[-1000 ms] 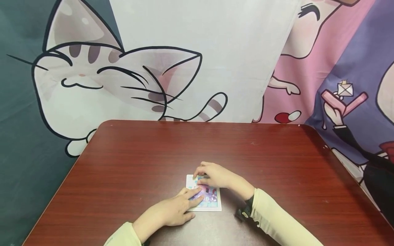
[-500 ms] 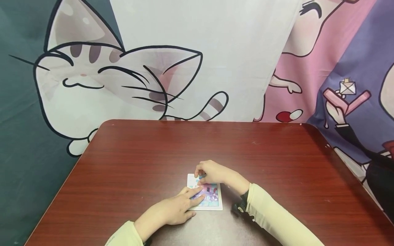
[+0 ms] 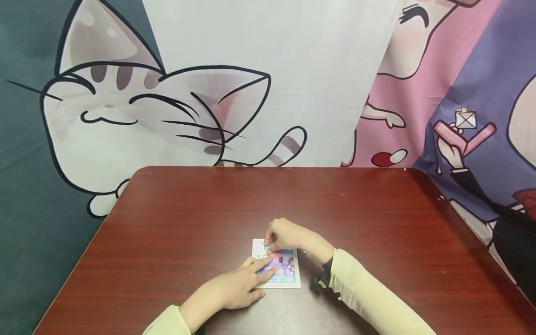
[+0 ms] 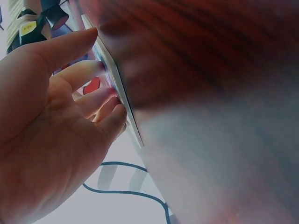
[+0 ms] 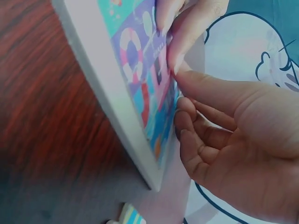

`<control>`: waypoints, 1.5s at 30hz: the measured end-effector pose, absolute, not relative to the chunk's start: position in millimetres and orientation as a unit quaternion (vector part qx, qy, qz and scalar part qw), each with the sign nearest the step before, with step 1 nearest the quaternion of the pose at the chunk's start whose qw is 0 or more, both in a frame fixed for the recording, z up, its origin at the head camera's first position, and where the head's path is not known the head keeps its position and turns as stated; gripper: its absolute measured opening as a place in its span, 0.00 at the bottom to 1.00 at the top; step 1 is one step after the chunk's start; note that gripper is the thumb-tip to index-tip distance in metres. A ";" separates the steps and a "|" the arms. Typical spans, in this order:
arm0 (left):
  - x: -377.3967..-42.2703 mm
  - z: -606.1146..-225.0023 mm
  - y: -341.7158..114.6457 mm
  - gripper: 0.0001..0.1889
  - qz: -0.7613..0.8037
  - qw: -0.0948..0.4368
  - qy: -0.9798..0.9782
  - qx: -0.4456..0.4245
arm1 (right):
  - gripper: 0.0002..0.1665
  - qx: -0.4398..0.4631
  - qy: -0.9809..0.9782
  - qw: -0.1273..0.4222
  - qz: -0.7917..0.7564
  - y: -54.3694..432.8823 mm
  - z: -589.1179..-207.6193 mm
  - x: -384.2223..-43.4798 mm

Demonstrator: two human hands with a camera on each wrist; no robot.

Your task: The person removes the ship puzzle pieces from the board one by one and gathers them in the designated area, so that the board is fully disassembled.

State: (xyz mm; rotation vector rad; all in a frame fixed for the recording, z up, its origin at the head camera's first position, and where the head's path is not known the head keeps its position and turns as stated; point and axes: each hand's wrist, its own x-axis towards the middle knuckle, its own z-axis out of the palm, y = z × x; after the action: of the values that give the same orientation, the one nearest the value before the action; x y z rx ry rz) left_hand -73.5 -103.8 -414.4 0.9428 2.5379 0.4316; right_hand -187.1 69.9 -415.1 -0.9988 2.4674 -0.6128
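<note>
A small white-bordered jigsaw puzzle (image 3: 286, 279) with a blue, pink and purple picture lies on the table. My left hand (image 3: 236, 288) comes in from the left, its fingers spread and resting on the picture; the left wrist view shows its fingertips against the board's edge. At the upper left of the puzzle, my right hand (image 3: 284, 234) has its fingers curled, with the thumb and fingertips at the surface. The right wrist view shows the right thumb touching or nearly touching the left fingertips. Anything between the right fingertips is hidden.
Beyond the board in the right wrist view sits a small piece (image 5: 132, 214) with yellow and blue stripes, cut off by the frame. The reddish-brown table (image 3: 188, 200) reaches back to a cartoon-printed cloth (image 3: 322, 70).
My right fingers have drawn in from a looser spread to a tighter curl over the puzzle's upper left. The left hand has stayed in place, and the view has shifted slightly.
</note>
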 end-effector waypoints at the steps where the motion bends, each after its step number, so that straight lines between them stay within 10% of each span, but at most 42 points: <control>1: -73.3 -414.5 -103.6 0.29 0.155 0.197 0.907 0.337 | 0.07 -0.357 0.885 0.203 -0.220 70.0 -415.5 -186.9; 45: -85.5 -409.9 -75.3 0.30 0.009 0.104 0.922 0.373 | 0.06 -0.363 0.876 0.233 -0.215 71.9 -416.9 -188.1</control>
State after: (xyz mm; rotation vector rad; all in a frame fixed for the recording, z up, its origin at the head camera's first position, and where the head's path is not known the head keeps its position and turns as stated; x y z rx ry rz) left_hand -85.5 -75.3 -409.9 1.1015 2.7191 0.0251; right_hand -188.1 71.9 -416.9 -0.9969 2.4076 -0.5912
